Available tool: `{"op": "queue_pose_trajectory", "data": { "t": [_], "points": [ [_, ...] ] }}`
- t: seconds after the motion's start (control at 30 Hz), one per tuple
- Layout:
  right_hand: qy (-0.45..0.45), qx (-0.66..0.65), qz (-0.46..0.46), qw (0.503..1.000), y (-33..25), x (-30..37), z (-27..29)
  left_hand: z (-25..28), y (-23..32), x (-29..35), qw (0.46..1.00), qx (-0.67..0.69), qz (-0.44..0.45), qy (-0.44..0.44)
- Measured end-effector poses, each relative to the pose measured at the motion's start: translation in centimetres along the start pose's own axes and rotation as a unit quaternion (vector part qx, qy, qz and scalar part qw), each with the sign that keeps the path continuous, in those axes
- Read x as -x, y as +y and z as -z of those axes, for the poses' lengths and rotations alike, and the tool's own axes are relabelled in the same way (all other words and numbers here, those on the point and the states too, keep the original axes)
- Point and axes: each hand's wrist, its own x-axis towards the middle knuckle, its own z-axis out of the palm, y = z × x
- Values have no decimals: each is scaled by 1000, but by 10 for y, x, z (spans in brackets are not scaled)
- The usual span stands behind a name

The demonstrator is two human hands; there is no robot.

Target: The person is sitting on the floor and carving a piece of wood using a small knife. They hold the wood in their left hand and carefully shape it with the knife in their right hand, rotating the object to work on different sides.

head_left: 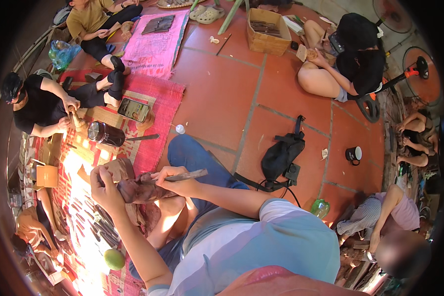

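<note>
A dark brown, rough-shaped wood carving is held over my lap. My left hand is closed at its left end, fingers curled. From the other side, my right hand grips a slim carving chisel, whose grey-brown shaft sticks out to the right past my fingers. The chisel's other end is hidden at the carving. Behind the carving is a paler wood block. Below my left forearm, several carving tools lie in a row on the red mat, near a green round fruit.
A dark canister, a phone and a knife-like tool are on the mat. A black bag and a mug are on the tiles. Several people sit around, one beside a cardboard box.
</note>
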Motion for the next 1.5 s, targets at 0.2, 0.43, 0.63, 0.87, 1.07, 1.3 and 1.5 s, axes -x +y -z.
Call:
{"op": "queue_pose_trajectory", "data": {
  "t": [0.2,0.43,0.63,0.87,1.07,1.3,1.5],
  "points": [
    [69,-68,48,994,20,6,13,0,1,1,1000,5,1,-9],
    [27,-33,43,998,18,2,12,1,-2,1,1000,-10,-2,0],
    [34,-75,35,996,10,0,0,-1,-2,3,1000,4,20,-5],
    [64,-167,11,984,14,3,7,0,-2,0,1000,3,2,-7],
    [21,-152,-28,988,16,0,6,-1,-5,0,1000,10,-6,-7],
    [57,-107,-9,993,11,-3,2,-2,-4,1,1000,3,4,10],
    [106,-177,-56,977,9,8,19,-1,-6,1,1000,6,-7,2]
  ]
}}
